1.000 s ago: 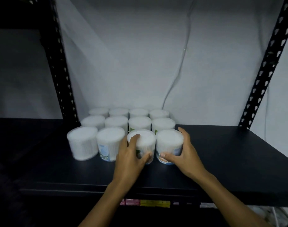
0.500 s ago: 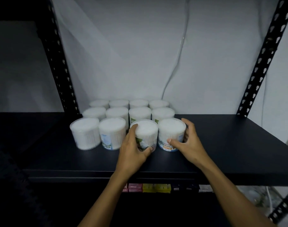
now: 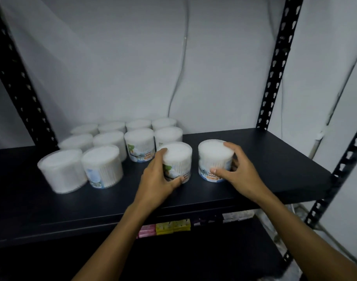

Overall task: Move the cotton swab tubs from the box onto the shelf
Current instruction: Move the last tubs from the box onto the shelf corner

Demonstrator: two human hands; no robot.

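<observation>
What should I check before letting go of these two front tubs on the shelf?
1. Left hand grips the left front tub: ok.
2. Right hand grips the right front tub: ok.
3. Both tubs upright on the shelf: ok.
4. Front row tight: not ok, a gap shows between the left front tub and the blue-label tub.
5. The two held tubs touching: not ok, apart.
6. Bases fully seated: cannot tell, fingers and blur hide them.
</observation>
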